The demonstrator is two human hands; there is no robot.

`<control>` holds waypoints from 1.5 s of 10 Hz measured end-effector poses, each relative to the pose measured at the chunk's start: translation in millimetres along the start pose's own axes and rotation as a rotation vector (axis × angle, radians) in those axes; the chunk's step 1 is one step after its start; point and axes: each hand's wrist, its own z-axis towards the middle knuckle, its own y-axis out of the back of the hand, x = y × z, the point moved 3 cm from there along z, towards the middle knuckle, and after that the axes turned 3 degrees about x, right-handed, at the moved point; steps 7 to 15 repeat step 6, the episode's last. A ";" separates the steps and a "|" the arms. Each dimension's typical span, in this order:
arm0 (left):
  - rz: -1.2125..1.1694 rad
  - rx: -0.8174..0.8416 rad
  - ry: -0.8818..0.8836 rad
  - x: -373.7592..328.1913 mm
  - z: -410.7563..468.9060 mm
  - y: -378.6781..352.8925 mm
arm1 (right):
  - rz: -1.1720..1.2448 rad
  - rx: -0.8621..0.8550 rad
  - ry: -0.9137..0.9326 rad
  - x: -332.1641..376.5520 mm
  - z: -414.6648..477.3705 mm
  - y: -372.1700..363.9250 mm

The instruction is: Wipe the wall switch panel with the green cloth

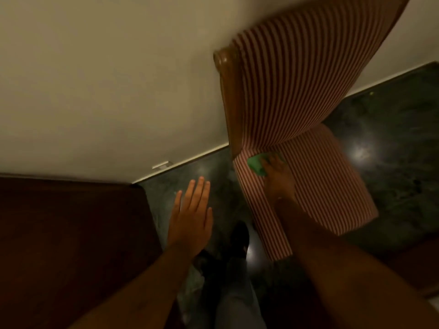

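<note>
The green cloth (256, 165) lies on the striped seat of a chair (316, 176), close to where the seat meets the backrest. My right hand (278, 176) reaches down onto the seat and rests on the cloth, fingers over it; whether they grip it is unclear in the blur. My left hand (191, 217) hovers flat over the dark floor, fingers spread, holding nothing. No wall switch panel is in view; only a small white fitting (161, 165) shows low on the wall by the skirting.
The chair has a red-and-white striped backrest (308, 74) with a wooden frame (229, 98). Dark wooden furniture (71, 245) fills the lower left. A pale wall (107, 79) meets a glossy dark floor (392, 138). My legs and dark shoes (237, 238) stand between.
</note>
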 end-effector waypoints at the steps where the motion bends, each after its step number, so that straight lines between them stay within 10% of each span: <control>1: 0.030 0.033 -0.005 8.0 20.9 -5.5 | -0.047 0.120 0.013 -12.9 24.7 -23.9; 4: 0.076 0.177 0.093 18.9 22.4 8.4 | -0.264 0.351 -0.049 1.5 0.3 -35.2; 15: 0.052 0.134 0.141 16.9 -1.4 49.6 | -0.196 0.174 -0.006 40.4 -15.5 16.9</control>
